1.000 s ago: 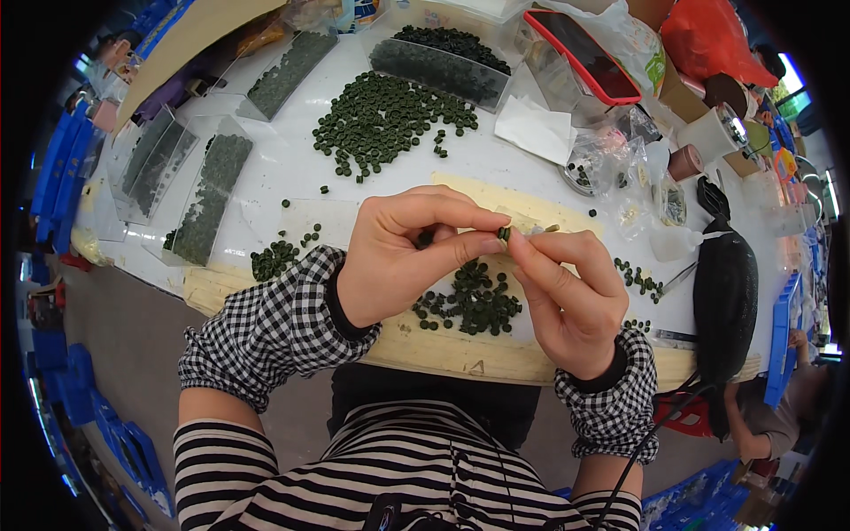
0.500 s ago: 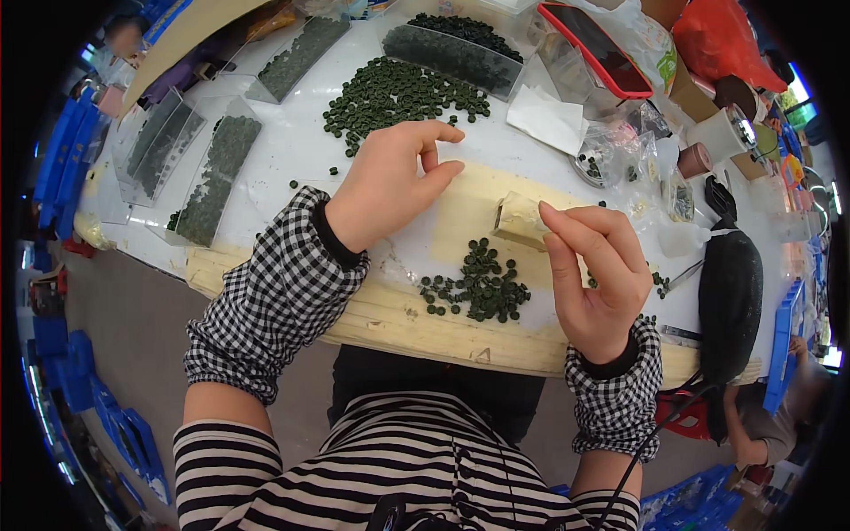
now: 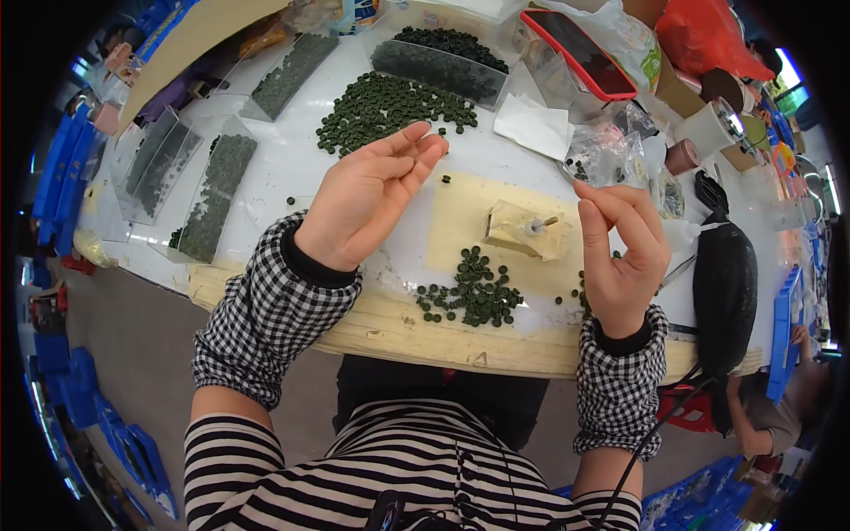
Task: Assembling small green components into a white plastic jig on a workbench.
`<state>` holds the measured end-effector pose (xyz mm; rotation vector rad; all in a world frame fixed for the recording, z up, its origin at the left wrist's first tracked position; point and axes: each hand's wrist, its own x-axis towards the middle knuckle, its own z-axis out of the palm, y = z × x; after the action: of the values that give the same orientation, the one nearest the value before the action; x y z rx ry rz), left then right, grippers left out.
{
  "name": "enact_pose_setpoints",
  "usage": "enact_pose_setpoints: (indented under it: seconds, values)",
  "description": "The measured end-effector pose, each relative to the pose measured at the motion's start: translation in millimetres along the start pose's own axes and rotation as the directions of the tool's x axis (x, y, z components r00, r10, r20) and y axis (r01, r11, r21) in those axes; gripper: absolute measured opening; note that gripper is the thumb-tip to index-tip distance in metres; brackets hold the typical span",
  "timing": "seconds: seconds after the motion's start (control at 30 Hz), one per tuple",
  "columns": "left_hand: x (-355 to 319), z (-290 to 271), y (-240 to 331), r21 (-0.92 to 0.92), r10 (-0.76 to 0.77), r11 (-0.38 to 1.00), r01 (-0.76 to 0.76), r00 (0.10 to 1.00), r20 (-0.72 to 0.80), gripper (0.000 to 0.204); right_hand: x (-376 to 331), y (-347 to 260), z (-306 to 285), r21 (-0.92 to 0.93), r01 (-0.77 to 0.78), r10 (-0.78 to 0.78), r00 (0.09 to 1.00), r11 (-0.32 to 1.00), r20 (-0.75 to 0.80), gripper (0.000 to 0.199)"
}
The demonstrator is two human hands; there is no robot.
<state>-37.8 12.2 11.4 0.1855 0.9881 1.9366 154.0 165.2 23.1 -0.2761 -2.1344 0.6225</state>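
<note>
in the head view, the left hand (image 3: 365, 199) is raised over the white surface (image 3: 285, 155), palm partly turned up, its fingers loosely parted and slightly bent, with nothing seen in their hold. the right hand (image 3: 624, 257) has thumb and forefinger close together, just right of a pale block (image 3: 509, 228) with a thin pin (image 3: 540, 225) sticking out of it; whether those fingers grip anything, i cannot tell. the small pile of dark green discs (image 3: 474, 292) lies between the hands, nearer the person than the block. beyond are a larger green heap (image 3: 381, 111), a clear tray (image 3: 212, 195) and a red-cased phone (image 3: 584, 55)
</note>
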Motion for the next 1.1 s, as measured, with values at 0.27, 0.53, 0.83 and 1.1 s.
enact_pose_setpoints:
  seconds: [0.27, 0.53, 0.83, 1.1]
  values:
    - [-1, -6, -2, 0.024, -0.225, 0.974, 0.225, 0.945, 0.237, 0.028, 4, 8, -6, 0.055, -0.116, 0.098, 0.961, 0.992, 0.258, 0.022]
    - [-14, 6, -17, 0.197, -0.359, 0.929, 0.313, 0.890, 0.281, 0.033, 1, 11, -4, 0.041, -0.139, 0.118, 0.936, 0.989, 0.331, 0.018]
    - [-21, 10, -18, 0.162, -0.357, 0.934, 0.320, 0.862, 0.359, 0.030, 3, -8, -20, 0.216, -0.174, 0.169, 0.985, 0.961, 0.043, 0.012]
    - [-23, 5, -27, 0.192, -0.384, 0.923, 0.333, 0.817, 0.429, 0.029, -8, -18, -11, 0.425, -0.267, 0.225, 0.963, 0.865, 0.146, 0.010]
